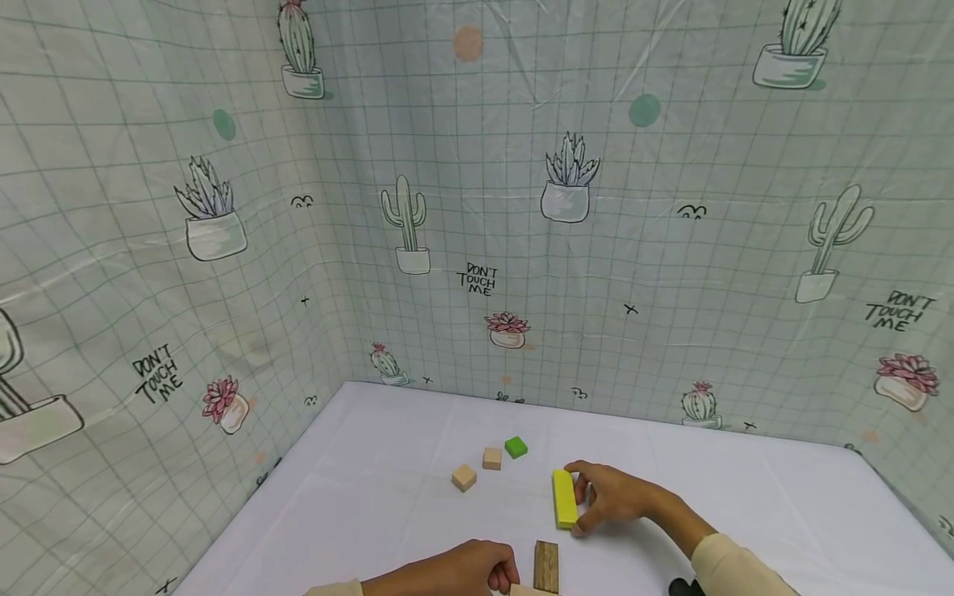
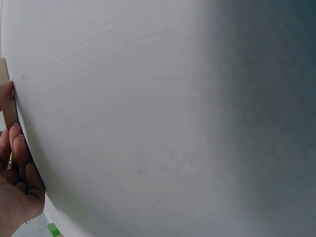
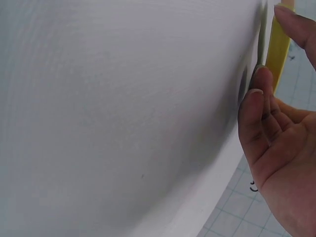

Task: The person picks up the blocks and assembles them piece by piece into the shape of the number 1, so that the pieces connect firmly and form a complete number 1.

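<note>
My right hand grips a long yellow block by its ends, thumb at the near end and a finger at the far one. The same yellow block shows between thumb and fingers in the right wrist view. At the bottom of the head view, my left hand holds a pale wooden block, mostly cut off by the frame edge. Its fingers and thumb lie along that block in the left wrist view. A dark brown wooden block lies just beyond it, between the two hands.
Farther back on the white table lie two small pale wooden cubes and a small green block. A black object shows near the right sleeve. A cactus-printed curtain rises behind and at the left.
</note>
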### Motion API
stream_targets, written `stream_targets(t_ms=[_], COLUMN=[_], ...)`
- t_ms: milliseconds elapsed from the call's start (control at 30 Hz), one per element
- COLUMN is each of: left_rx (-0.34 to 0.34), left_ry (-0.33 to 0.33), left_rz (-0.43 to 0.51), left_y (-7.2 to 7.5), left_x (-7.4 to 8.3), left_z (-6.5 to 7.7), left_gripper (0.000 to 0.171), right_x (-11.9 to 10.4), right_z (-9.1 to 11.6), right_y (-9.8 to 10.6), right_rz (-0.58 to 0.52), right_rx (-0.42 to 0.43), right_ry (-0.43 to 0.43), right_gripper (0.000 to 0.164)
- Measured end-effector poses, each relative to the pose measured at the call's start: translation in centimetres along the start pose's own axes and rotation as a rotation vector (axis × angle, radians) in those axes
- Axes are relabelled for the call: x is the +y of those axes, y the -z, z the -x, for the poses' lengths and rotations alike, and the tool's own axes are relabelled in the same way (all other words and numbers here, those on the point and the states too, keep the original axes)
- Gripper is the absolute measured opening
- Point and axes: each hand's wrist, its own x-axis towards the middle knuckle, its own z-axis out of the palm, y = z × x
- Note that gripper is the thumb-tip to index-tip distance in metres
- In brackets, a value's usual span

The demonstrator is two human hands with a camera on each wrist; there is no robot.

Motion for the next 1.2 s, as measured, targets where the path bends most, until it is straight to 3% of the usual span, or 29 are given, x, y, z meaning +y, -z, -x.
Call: stream_targets(t_ms=[700, 1200], left_rx=[-0.011, -0.007], left_ry=[-0.01, -0.014], left_rz=[-0.019, -0.023], left_y=[0.13, 0.07], left_x=[-0.03, -0.23], left_z=[0.05, -0.1], left_gripper=[0.013, 0.01], right_x=[-0.38, -0.29], right_z=[0.1, -0.07], right_y=[-0.37, -0.43], right_rz=[-0.004, -0.01], right_rx=[-0.01, -0.016], right_ry=[-0.036, -0.015], right_gripper=[0.087, 0.088])
